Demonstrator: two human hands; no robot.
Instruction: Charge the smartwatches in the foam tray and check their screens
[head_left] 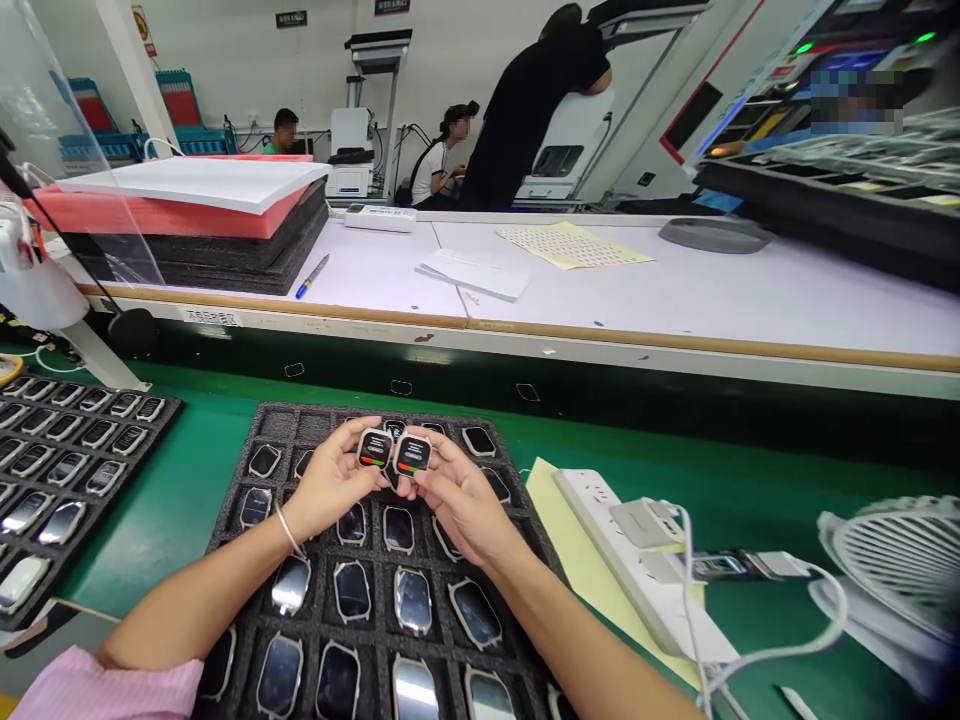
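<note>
My left hand (326,482) pinches a square smartwatch body (375,449), its lit screen showing a red and green bar. My right hand (459,503) holds a matching smartwatch body (412,455) beside it, and the two nearly touch. Both hands hover over a black foam tray (259,425) holding several more watch bodies in rows with dark screens. Part of the tray's middle is hidden beneath my hands. A thin bangle (289,530) circles my left wrist.
A second foam tray of watches (75,480) lies left on the green bench. To the right are a white power strip (622,550) on yellow paper and a white fan (892,560). Behind a raised shelf with stacked foam sheets (195,225), several co-workers (446,155) are at machines.
</note>
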